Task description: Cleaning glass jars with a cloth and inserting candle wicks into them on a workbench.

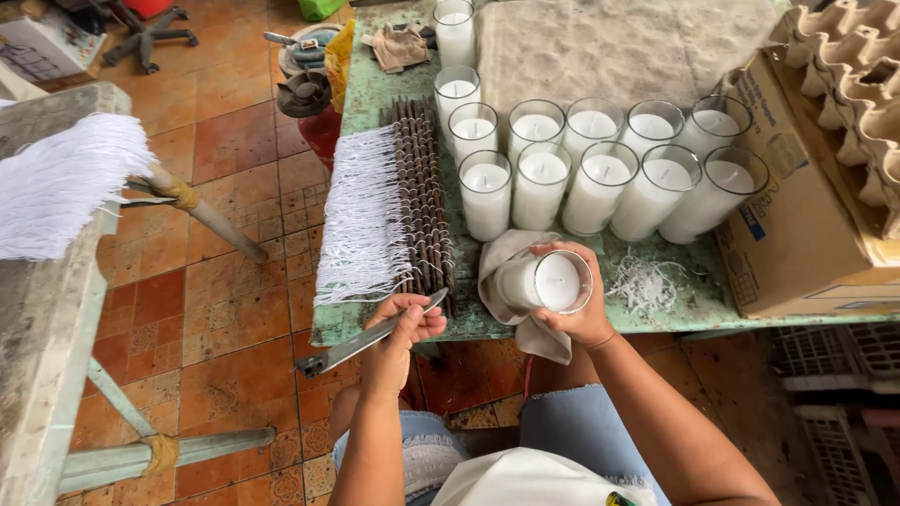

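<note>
Green table (pixel 375 89) w/ candle rows (pixel 600 173) behind (wick rack (pixel 422 197) left); hands: right (pixel 572 314) grips glass candle (pixel 544 281), left (pixel 398 328) grips blade (pixel 366 342).

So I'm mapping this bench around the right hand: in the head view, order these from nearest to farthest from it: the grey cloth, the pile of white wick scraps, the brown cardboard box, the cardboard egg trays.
1. Grey cloth, under the right hand, touching it.
2. Pile of white wick scraps, just to its right.
3. Brown cardboard box, farther right.
4. Cardboard egg trays, top right corner.
</note>
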